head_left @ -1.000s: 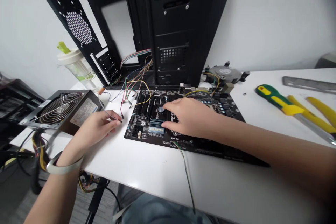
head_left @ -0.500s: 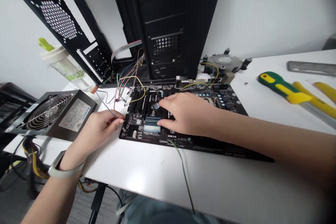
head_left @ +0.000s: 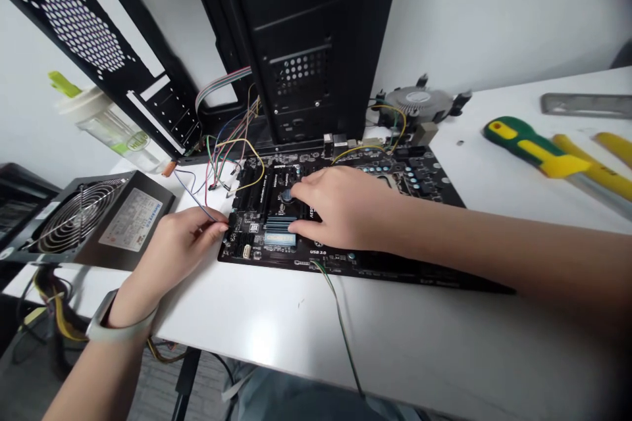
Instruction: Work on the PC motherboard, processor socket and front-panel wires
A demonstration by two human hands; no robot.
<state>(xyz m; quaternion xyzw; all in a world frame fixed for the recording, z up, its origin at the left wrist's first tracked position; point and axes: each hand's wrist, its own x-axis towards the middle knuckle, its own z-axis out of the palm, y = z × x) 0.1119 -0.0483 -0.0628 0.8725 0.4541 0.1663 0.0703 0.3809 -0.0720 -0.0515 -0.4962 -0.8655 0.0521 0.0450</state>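
A black motherboard [head_left: 345, 263] lies flat on the white table. At its left edge my left hand [head_left: 190, 237] is closed, thumb and forefinger pinching the end of a thin blue wire [head_left: 200, 202]. The fingertips hide the wire's tip, so I cannot tell whether it sits on a pin. My right hand [head_left: 340, 207] rests on the board with thumb and fingers apart, holding nothing. Its thumb touches the blue-grey heatsink [head_left: 280, 231], and its forefinger is by the round coin battery [head_left: 287, 195]. A green and black cable [head_left: 337, 302] runs from the board's front edge.
Behind the board stands a black computer case [head_left: 306, 26], with loose coloured wires [head_left: 247, 145] hanging out. A power supply [head_left: 113, 214] and a lidded cup [head_left: 118, 125] are on the left. A CPU fan [head_left: 417, 102] and a green-yellow screwdriver [head_left: 536, 148] lie to the right.
The whole view has shifted a little, so everything sits slightly further left. Both hands keep their places on the motherboard, the left still pinching the blue wire.
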